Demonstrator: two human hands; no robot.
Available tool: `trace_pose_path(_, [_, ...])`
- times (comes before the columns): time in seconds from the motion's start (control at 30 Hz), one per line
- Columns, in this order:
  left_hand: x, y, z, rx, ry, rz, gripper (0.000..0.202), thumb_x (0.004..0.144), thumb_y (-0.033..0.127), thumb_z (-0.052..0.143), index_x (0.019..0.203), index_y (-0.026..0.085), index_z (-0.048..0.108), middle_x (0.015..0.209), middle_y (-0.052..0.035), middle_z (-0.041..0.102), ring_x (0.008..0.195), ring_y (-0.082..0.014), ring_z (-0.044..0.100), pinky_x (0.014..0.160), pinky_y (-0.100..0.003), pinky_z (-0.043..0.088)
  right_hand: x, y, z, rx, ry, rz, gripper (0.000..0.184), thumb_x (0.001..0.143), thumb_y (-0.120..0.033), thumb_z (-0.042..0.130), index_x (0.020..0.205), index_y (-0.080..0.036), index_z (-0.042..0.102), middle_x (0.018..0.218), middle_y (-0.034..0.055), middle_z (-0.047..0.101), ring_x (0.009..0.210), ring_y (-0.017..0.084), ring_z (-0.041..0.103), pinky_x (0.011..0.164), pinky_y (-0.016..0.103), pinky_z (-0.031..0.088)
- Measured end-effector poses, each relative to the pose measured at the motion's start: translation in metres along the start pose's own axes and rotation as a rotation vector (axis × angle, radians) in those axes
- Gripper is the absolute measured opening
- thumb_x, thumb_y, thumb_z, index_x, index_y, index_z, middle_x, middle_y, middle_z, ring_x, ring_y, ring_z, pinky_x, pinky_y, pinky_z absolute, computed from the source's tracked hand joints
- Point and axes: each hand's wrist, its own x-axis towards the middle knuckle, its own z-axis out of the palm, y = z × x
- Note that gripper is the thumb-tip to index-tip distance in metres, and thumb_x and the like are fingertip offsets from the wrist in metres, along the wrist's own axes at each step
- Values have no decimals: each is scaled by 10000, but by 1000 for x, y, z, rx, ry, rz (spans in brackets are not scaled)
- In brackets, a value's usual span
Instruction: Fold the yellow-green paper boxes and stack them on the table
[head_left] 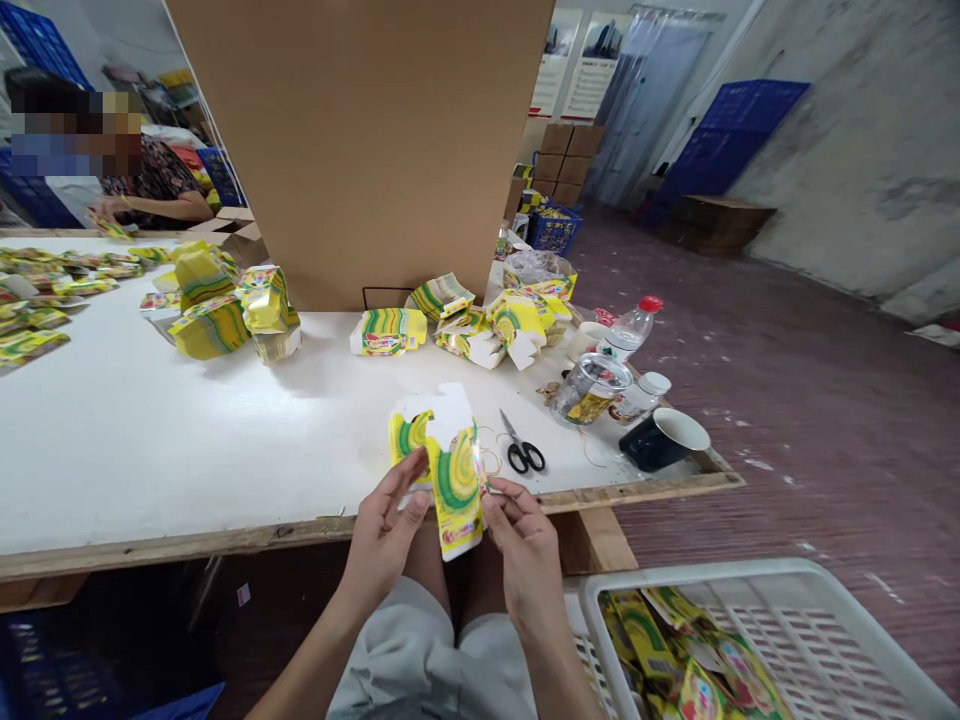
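Both hands meet at the front edge of the worktop (322, 420), where a printed carton (459, 485) is held with its lower end overhanging that edge. The left hand (386, 525) has thumb and fingers closed at the carton's left side; the right hand (525, 540) pinches its right side. White flaps stand out at the top, so the step in hand looks like shaping the carton; working those flaps would call for one hand steadying it while the other is freed. A second printed piece (409, 435) shows behind the left fingers; whether it is gripped or lies loose, I cannot tell. The carton's lower end bears lettering, too blurred to read, as is the label on the bottle (631, 330) by the worktop's right edge.
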Motion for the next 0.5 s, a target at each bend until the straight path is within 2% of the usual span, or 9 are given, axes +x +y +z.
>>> trace_pose_path(0.07, [-4,1,8,-286,-106,-164,494,812,508,686,1210,215,673,1278,-121,683,1239,-317,589,1056,-437,458,-12,-2,1,104,-40,82,339,741,-436,783,970,-207,683,843,64,763,766,209,714,735,340,563])
trace_pose_path(0.17, [-8,2,15,-515,-223,-340,452,757,533,733,1074,211,740,1104,-108,762,1117,-312,667,986,-425,510,-21,-2,3,185,-86,144,310,699,-422,827,908,-219,720,873,64,770,829,231,718,782,366,564])
trace_pose_path(0.3, [-11,2,17,-570,-133,-391,331,706,435,811,957,225,764,924,-59,797,972,-266,722,925,-394,541,-25,-4,1,101,-93,87,299,707,-445,816,884,-214,749,908,74,768,877,255,707,837,405,561])
trace_pose_path(0.4, [-12,1,18,-533,-56,-406,313,691,392,831,939,216,756,862,-47,796,892,-239,733,883,-375,554,-27,-7,0,1,-107,63,288,736,-450,789,871,-199,750,843,66,759,801,234,696,754,352,571])
trace_pose_path(0.5, [-12,-2,22,-462,-31,-374,319,693,418,825,895,186,742,784,-38,776,798,-212,724,822,-347,564,-30,-8,0,-54,-68,49,290,743,-457,777,809,-180,721,762,56,738,696,214,669,648,312,558])
